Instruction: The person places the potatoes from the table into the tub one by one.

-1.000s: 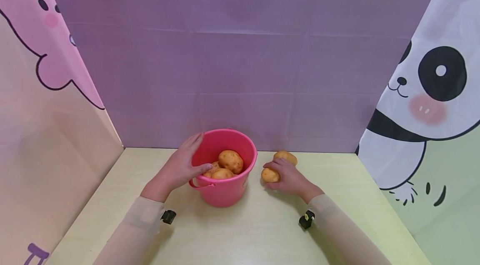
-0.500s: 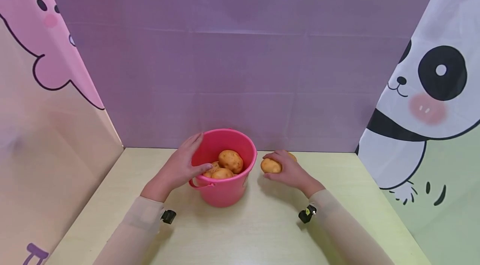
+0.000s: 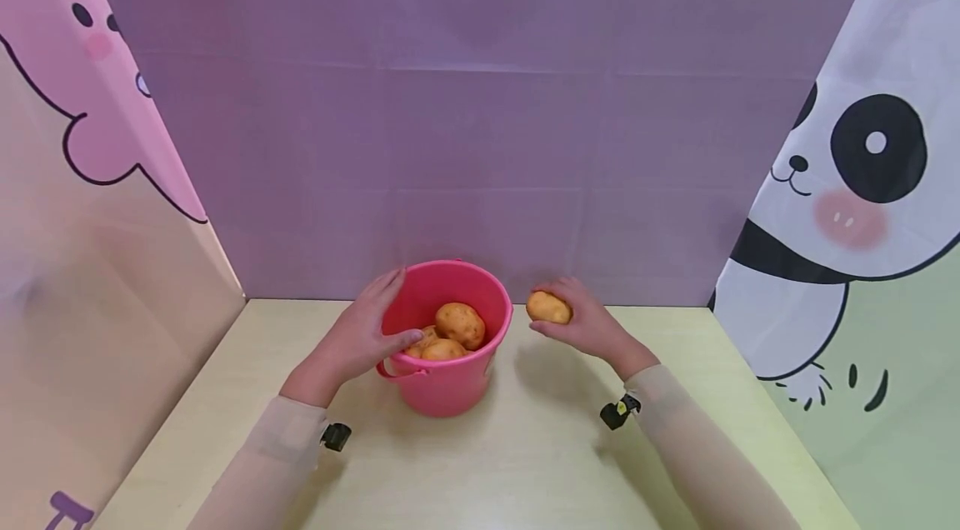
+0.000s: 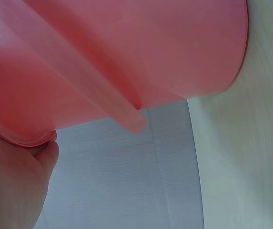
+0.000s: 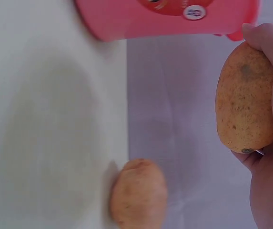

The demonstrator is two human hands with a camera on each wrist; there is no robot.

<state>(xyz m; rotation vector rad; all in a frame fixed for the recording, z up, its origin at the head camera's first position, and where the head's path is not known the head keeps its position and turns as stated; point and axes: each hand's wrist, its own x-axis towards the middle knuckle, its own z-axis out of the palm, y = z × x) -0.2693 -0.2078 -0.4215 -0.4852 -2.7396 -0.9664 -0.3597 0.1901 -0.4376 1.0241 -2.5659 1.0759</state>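
A pink bucket [image 3: 446, 384] stands on the table with several potatoes [image 3: 460, 325] inside. My left hand [image 3: 363, 328] holds the bucket's left rim, its thumb lying over the front edge; the left wrist view shows the fingertips at the rim and the bucket's handle [image 4: 79, 71]. To the right of the bucket, my right hand [image 3: 585, 320] grips a potato [image 5: 245, 100] between thumb and fingers, raised off the table at about rim height. One more potato [image 5: 139, 195] lies on the table; in the head view the right hand hides it.
The pale wooden table [image 3: 480, 480] ends at a purple backdrop [image 3: 480, 113] close behind the bucket. Side panels printed with a pink figure [image 3: 112, 130] and a panda [image 3: 847, 180] flank it. Small black cameras [image 3: 619, 412] sit on both wrists.
My right hand has taken hold of the nearer potato and lifted it up and back from the table. The left hand and the bucket have stayed in place.
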